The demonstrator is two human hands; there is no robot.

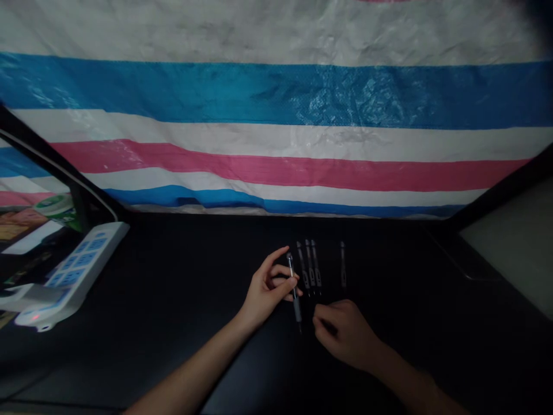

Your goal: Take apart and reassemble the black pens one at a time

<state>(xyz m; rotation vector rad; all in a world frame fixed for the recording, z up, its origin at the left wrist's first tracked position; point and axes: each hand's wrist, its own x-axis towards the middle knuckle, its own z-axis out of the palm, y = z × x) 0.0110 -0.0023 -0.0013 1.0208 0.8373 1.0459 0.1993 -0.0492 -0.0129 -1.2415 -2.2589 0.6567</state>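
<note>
My left hand (270, 288) holds a clear pen with a dark grip (295, 297), its tip pointing down toward me. The thumb presses the barrel against the fingers. Just right of the pen's lower end is my right hand (343, 334), its fingers curled and thumb and forefinger drawn together; whether anything small is between them cannot be made out. Beyond the hands, three similar pens (311, 268) lie side by side on the black tabletop (194, 271). One more pen (343, 265) lies apart to their right.
A white power strip (80, 271) with a plug and a lit red light lies at the left edge. Behind it stands a green and white container (58, 208). A striped plastic sheet (276, 92) hangs along the table's back edge.
</note>
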